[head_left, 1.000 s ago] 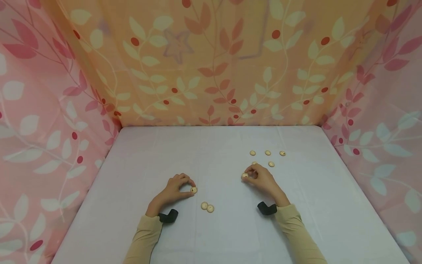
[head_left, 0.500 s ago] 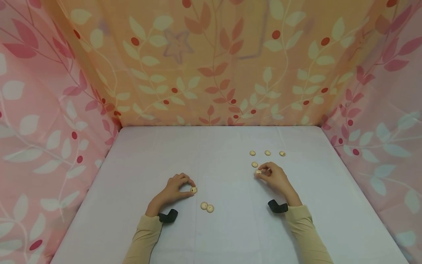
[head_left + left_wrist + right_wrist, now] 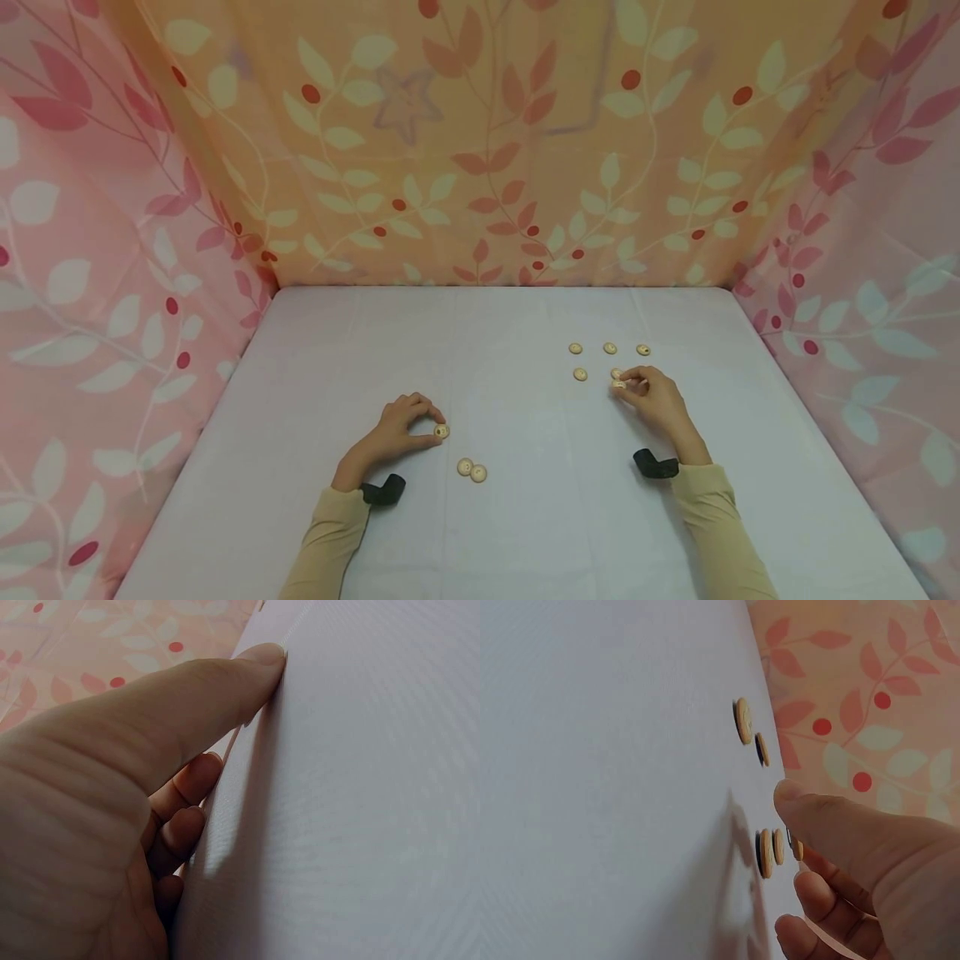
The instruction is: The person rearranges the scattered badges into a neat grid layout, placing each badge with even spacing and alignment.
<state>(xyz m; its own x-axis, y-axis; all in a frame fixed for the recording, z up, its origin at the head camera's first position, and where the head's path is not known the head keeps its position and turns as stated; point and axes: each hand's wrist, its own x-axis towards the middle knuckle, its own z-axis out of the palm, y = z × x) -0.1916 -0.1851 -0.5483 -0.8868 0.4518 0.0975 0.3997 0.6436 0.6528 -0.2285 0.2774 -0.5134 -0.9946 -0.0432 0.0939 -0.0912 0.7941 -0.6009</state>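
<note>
In the head view my left hand (image 3: 399, 433) rests on the white table and pinches a round wooden button (image 3: 442, 431) between thumb and fingertip. Its thumb (image 3: 225, 686) hides that button in the left wrist view. Farther right, my right hand (image 3: 660, 404) holds another wooden button (image 3: 618, 385) by thumb and fingers. It is close in front of a lying button (image 3: 616, 373), partly covered by the fingers. To the left of that one lies a button (image 3: 581, 375). Behind them is a row of three buttons, the middle one (image 3: 610, 348) straight beyond the right fingertips.
Two touching buttons (image 3: 478, 473) lie between the hands, nearer the front. The white table (image 3: 510, 533) ends at a back edge against an orange leaf-patterned curtain (image 3: 480, 167). Pink curtains (image 3: 82, 292) enclose both sides. A black wrist device (image 3: 656, 464) projects inward from each wrist.
My right hand has moved to the right and slightly away from me, carrying its button past the left one of the second row. The left hand stays put.
</note>
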